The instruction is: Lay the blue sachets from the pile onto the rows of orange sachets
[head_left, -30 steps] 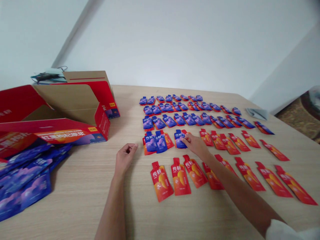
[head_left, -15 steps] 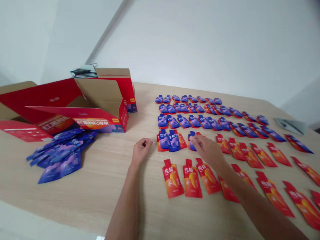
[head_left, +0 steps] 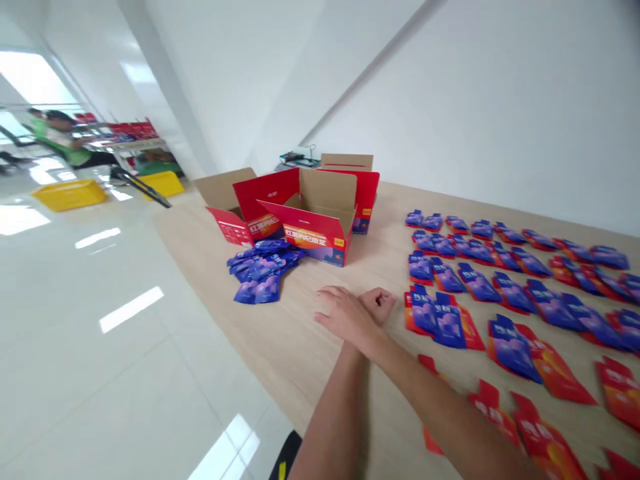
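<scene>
My right hand (head_left: 345,315) crosses over my left wrist, its fingers stretched out and apart, holding nothing. Beneath and just beyond it rests my left hand (head_left: 380,304), curled into a loose fist with nothing visible in it. Left of both hands lies a heap of blue pouches (head_left: 265,267) on the table, a short gap from my right fingertips. To the right of my left fist, two blue pouches (head_left: 447,321) overlap red ones. Another blue pouch (head_left: 511,348) lies partly over a red pouch (head_left: 557,370). My right forearm hides part of the front red pouches.
An open red carton (head_left: 315,233) stands behind the heap, with another red carton (head_left: 370,193) behind it. Rows of blue pouches (head_left: 480,250) stretch along the wooden table (head_left: 300,347). On the floor at left are yellow bins (head_left: 70,195); a seated person (head_left: 65,137) is farther back.
The view has swung left. My right hand has left the blue pouch in the row and moved left across my left wrist, its fingers opening. My left hand remains curled beside the row.
</scene>
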A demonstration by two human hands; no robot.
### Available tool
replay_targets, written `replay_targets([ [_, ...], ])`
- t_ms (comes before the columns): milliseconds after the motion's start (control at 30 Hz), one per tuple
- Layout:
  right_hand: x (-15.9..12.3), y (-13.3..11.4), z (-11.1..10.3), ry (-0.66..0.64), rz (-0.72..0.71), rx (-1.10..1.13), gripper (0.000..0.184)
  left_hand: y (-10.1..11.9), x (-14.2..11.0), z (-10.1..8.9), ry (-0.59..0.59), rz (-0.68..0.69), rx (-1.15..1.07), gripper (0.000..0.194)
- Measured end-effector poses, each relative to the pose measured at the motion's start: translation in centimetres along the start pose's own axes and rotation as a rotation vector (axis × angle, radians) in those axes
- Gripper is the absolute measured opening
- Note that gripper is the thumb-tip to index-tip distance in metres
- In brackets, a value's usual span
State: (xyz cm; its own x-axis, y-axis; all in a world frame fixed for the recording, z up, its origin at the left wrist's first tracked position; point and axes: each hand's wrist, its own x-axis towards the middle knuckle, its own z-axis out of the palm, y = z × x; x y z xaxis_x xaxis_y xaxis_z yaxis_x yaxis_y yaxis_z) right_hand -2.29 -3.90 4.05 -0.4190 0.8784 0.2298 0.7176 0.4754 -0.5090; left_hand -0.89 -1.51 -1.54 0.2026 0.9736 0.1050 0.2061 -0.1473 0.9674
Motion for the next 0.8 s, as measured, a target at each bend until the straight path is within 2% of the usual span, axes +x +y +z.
replay_targets([
  [100, 3.1, -0.8, 2.9, -0.078, -0.057, 0.038, 0.056, -0.9, 0.3, 0.1, 0.036, 0.015, -0.053, 0.025],
  [200, 6.1, -1.9, 4.8, -0.11, -0.048, 0.042, 0.047, -1.8, 0.5, 0.5, 0.016, 0.023, -0.157, 0.022],
  [267, 8.1, -3.0, 5.6, -0.125, 0.02, 0.024, 0.046, -2.1, 0.5, 0.7, 0.012, 0.004, -0.197, 0.022],
  [400, 11.1, -5.7, 7.2, -0.143, 0.24, -0.07, 0.076, -1.8, 0.2, 0.6, 0.018, -0.008, -0.212, 0.017],
  [467, 11.9, -6.8, 8.0, -0.121, 0.276, -0.105, 0.086, -1.4, 0.0, 0.4, 0.021, -0.022, -0.23, 0.016],
  [567, 12.4, -7.5, 9.0, -0.116, 0.274, -0.122, 0.09, -0.8, -0.3, 0.0, 0.033, -0.045, -0.259, 0.017],
  [800, 11.9, -7.5, 8.8, -0.133, 0.32, -0.058, 0.071, -0.5, -0.5, -0.2, 0.031, -0.008, -0.272, 0.019],
])
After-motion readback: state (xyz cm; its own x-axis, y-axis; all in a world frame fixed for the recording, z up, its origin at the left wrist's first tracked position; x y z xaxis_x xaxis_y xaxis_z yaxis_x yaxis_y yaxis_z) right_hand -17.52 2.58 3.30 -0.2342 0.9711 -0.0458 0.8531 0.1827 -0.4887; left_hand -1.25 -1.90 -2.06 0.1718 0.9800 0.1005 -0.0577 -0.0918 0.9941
